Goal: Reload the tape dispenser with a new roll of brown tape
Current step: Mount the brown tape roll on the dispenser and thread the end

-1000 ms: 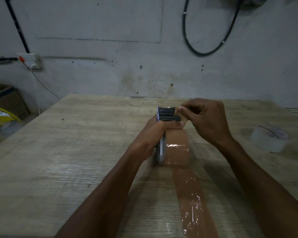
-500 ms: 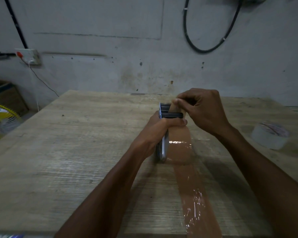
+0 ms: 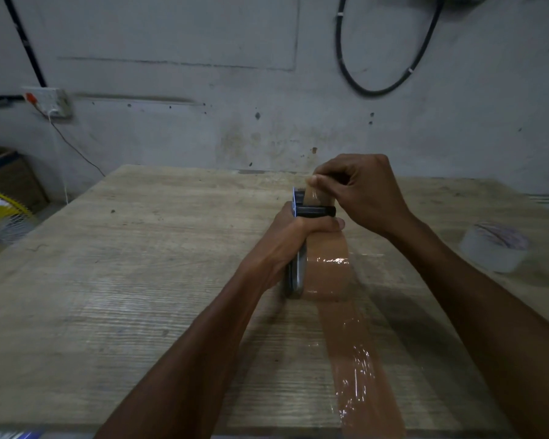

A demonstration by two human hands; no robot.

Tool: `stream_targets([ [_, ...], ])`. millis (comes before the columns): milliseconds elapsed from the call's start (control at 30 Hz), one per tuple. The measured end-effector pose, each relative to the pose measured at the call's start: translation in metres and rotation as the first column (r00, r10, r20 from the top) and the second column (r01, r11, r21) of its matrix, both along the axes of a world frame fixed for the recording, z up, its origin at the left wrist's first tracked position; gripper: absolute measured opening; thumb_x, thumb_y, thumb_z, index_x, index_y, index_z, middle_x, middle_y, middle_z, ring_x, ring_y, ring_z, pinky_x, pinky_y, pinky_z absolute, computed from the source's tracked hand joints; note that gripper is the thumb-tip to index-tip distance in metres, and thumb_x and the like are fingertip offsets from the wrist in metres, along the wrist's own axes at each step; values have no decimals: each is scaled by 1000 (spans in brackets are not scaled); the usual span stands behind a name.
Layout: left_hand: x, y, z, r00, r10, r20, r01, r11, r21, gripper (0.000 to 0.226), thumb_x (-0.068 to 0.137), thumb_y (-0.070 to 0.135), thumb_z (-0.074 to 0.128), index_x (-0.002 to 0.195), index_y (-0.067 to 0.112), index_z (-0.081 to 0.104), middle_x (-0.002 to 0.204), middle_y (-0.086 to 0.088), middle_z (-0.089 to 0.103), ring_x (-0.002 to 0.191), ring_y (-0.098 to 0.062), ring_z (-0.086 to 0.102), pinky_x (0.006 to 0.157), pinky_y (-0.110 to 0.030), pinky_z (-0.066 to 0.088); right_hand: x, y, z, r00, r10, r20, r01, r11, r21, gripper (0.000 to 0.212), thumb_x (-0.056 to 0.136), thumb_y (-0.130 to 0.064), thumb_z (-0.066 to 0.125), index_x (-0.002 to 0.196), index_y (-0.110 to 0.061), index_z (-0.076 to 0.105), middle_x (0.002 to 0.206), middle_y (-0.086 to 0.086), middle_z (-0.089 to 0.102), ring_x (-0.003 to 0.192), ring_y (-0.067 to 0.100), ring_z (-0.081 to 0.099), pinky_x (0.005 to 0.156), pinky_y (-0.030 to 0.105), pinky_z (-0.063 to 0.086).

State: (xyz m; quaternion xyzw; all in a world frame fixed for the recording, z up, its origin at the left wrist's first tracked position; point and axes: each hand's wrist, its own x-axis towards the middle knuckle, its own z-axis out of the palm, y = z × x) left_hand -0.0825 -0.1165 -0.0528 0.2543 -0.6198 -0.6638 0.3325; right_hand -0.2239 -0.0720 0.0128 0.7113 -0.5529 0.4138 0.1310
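The tape dispenser [image 3: 298,274] stands on edge in the middle of the wooden table [image 3: 140,280], with a roll of brown tape [image 3: 328,274] mounted on it. My left hand [image 3: 292,239] grips the dispenser from the left, thumb across the top of the roll. Its black roller bar [image 3: 317,211] shows just above the thumb. My right hand [image 3: 358,191] pinches the free end of the tape [image 3: 314,196] and holds it up above the bar. A long strip of brown tape [image 3: 358,369] lies stuck along the table toward me.
A whitish tape roll [image 3: 495,247] lies on the table at the right. A yellow fan [image 3: 0,217] and a cardboard box [image 3: 10,175] stand off the left edge. The wall behind carries a socket [image 3: 48,101] and a hanging black cable [image 3: 377,87].
My right hand has lifted the tape end upward, away from the roller bar. The left hand and dispenser stay in the same spot on the table.
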Motion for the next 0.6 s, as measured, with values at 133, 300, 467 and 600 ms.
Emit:
stream_targets([
  [133, 2, 1, 1, 1000, -18, -18, 18, 1000, -4, 54, 75, 22, 82, 123, 14, 57, 96, -5, 69, 80, -18, 69, 73, -35, 55, 1, -2, 2, 1000, 13, 4, -13, 1000, 7, 13, 87, -17, 73, 93, -7, 80, 84, 3, 77, 65, -12, 57, 67, 1, 44],
  [300, 2, 1, 1, 1000, -7, -6, 7, 999, -38, 56, 73, 26, 82, 122, 15, 59, 100, -7, 70, 83, -20, 69, 75, -36, 56, 5, -1, 4, 1000, 13, 9, -13, 1000, 7, 14, 87, -18, 73, 93, -8, 80, 87, 3, 79, 67, -5, 59, 71, 3, 44],
  [467, -2, 0, -1, 1000, 4, 1, -4, 999, -45, 70, 68, 30, 83, 129, 16, 53, 110, -10, 69, 85, -20, 70, 74, -35, 56, 9, -3, 8, 1000, 18, 17, -18, 1000, 22, 14, 87, -17, 72, 94, -9, 81, 89, 3, 79, 71, 1, 64, 73, 6, 46],
  [600, -2, -1, -3, 1000, -14, -16, 13, 1000, -13, 73, 68, 30, 84, 131, 16, 51, 110, -12, 67, 83, -20, 69, 72, -34, 55, 7, -4, 10, 1000, 2, 10, -2, 1000, 26, 13, 87, -16, 73, 94, -9, 81, 90, 3, 79, 72, -1, 63, 71, 3, 47],
])
